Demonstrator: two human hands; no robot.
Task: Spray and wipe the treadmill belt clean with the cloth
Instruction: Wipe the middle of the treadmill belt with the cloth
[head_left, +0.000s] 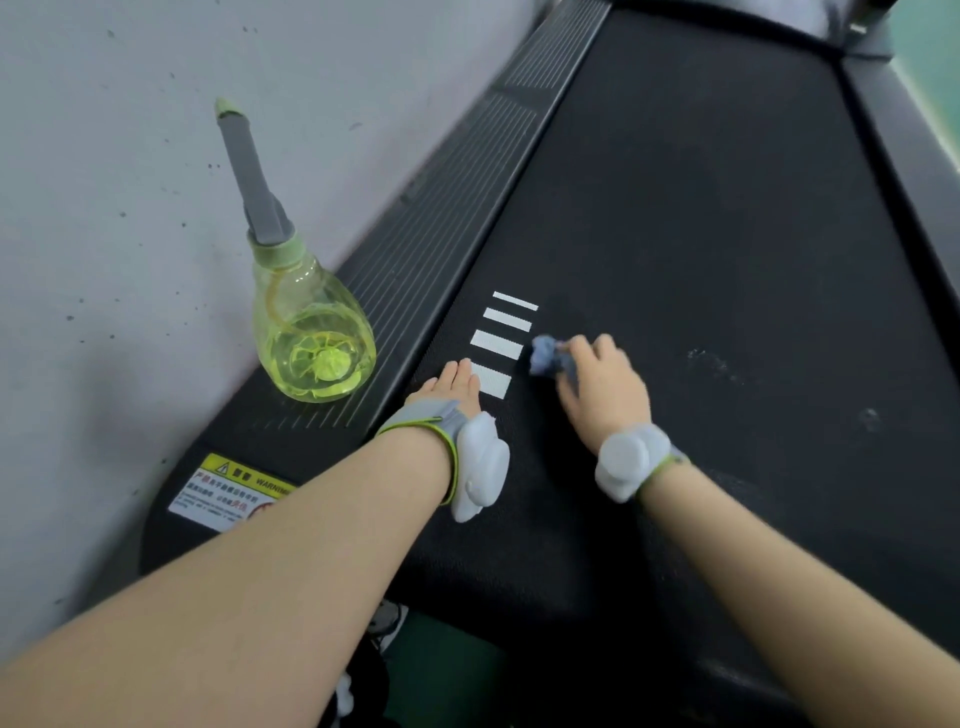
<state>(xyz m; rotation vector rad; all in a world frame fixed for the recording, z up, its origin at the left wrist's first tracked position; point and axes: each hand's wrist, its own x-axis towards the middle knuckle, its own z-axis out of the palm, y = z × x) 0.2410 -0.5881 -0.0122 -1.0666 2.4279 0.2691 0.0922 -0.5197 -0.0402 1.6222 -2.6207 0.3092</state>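
Black treadmill belt (701, 234) fills frame right; my right hand (605, 384) grips the bunched cloth (548, 356) at centre, left hand (452, 384) flat, released. Spray bottle (311, 332) stands left. Droplets remain right: wiping unfinished.

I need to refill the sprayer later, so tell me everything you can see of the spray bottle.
The spray bottle is translucent yellow-green plastic, bulbous, with a pale green collar and a long grey spray head tipped green. It stands upright on the treadmill's ribbed side rail, next to the wall. Clear liquid fills roughly the lower part, with a dip tube curling inside. Neither hand touches it.
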